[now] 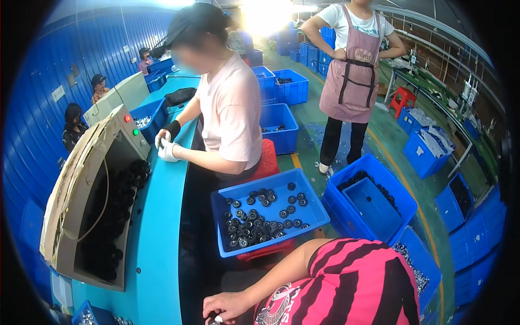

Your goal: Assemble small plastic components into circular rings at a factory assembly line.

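Observation:
My left hand [230, 305] is at the bottom edge, beside the teal work table [157, 227], with its fingers curled over a small dark round part [216, 319]. The bare forearm runs up to my pink-and-black striped shirt [352, 287]. My right hand is out of the picture. Just beyond my arm, a blue bin [311, 219] holds several black round parts [260, 222] and rests on a red stool [265, 250].
A person in a pink shirt and white gloves [168, 149] works at the same table beside a grey machine [92, 189] full of dark parts. Another person in a striped apron [352, 70] stands in the aisle. Blue bins [371, 203] cover the green floor.

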The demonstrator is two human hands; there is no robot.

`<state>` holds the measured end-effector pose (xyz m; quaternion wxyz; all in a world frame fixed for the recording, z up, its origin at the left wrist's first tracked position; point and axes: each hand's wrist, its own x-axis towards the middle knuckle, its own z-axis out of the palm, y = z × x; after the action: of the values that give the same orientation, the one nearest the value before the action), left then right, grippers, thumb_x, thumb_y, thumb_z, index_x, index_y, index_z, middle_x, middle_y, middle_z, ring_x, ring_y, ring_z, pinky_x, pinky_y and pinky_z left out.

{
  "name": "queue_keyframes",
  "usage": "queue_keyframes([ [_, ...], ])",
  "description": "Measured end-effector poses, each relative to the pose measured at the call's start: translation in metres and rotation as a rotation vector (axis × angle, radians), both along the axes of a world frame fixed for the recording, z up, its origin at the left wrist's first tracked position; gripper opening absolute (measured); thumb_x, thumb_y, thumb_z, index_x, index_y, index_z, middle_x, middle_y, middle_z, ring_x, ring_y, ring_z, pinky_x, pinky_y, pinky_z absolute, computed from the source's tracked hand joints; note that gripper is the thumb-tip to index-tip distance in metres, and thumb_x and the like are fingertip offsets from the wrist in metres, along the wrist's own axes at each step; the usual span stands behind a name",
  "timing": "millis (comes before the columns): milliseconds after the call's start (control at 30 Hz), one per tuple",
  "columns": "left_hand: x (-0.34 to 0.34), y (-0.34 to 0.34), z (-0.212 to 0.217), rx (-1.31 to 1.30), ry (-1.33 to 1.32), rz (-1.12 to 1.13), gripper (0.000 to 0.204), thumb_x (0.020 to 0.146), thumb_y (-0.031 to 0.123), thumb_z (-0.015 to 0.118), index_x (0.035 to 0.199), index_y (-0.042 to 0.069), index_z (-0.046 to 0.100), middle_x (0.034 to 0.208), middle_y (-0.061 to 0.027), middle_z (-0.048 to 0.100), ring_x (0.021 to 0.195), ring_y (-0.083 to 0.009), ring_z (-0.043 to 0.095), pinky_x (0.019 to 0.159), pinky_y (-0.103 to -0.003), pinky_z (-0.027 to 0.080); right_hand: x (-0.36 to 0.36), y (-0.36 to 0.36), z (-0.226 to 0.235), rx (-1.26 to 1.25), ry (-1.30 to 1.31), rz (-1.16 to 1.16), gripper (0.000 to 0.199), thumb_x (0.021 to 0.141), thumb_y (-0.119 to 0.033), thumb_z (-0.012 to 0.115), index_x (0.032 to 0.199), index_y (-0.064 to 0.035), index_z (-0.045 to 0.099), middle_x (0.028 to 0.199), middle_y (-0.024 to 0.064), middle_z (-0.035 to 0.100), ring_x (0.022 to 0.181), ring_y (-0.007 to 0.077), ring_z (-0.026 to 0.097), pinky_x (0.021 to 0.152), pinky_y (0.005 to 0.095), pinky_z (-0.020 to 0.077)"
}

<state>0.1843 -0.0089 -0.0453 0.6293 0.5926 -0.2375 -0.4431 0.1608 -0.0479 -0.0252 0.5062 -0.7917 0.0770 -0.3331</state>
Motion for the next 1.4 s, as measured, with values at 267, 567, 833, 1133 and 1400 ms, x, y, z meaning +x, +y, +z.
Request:
queue_keyframes([
  [267,0.002,0.009,-0.007,0.020,0.011,-0.016,0.047,0.100,0.015,0.065,0.141,-0.004,0.054,0.126,-0.0102,0.065,0.111,-0.0174,0.063,0.093,-0.031,0.050,-0.003,0.003,-0.002,0.300,0.375,0.300,0.025,0.100,-0.026,0.060,0.105,-0.0078,0.077,0.085,0.0054,0.078,0.081,0.0196,0.075,0.076,0.0339,0.0578],
  [567,0.019,0.037,-0.017,-0.011,0.040,0.002,0.047,0.099,0.013,0.066,0.141,-0.003,0.054,0.125,-0.0105,0.065,0.110,-0.0174,0.063,0.091,-0.030,0.051,-0.038,-0.012,-0.077,0.203,0.377,0.220,0.019,0.096,-0.016,0.062,0.102,-0.0019,0.073,0.092,0.0130,0.069,0.079,0.0240,0.072,0.072,0.0370,0.0568],
  [833,0.030,0.073,-0.023,-0.028,0.068,0.088,0.047,0.098,0.011,0.067,0.141,-0.003,0.053,0.124,-0.0108,0.065,0.109,-0.0174,0.063,0.090,-0.030,0.051,-0.036,-0.005,-0.065,0.190,0.282,0.094,0.023,0.095,-0.020,0.061,0.088,-0.0037,0.076,0.082,0.0117,0.070,0.087,0.0271,0.069,0.076,0.0411,0.0535],
  [1133,0.027,0.088,-0.022,0.003,0.059,0.162,0.047,0.097,0.009,0.067,0.140,-0.003,0.053,0.124,-0.0111,0.064,0.108,-0.0175,0.064,0.088,-0.029,0.052,-0.028,-0.004,-0.092,0.126,0.397,0.224,0.027,0.091,-0.026,0.064,0.093,-0.0021,0.076,0.090,0.0155,0.073,0.087,0.0327,0.070,0.076,0.0438,0.0535],
  [1400,0.026,0.089,-0.021,0.023,0.043,0.191,0.047,0.097,0.007,0.068,0.140,-0.003,0.053,0.123,-0.0114,0.064,0.108,-0.0175,0.064,0.087,-0.029,0.052,-0.025,-0.015,-0.088,0.046,0.478,0.223,0.027,0.093,-0.030,0.066,0.099,-0.0037,0.072,0.096,0.0134,0.069,0.090,0.0314,0.068,0.077,0.0435,0.0526],
])
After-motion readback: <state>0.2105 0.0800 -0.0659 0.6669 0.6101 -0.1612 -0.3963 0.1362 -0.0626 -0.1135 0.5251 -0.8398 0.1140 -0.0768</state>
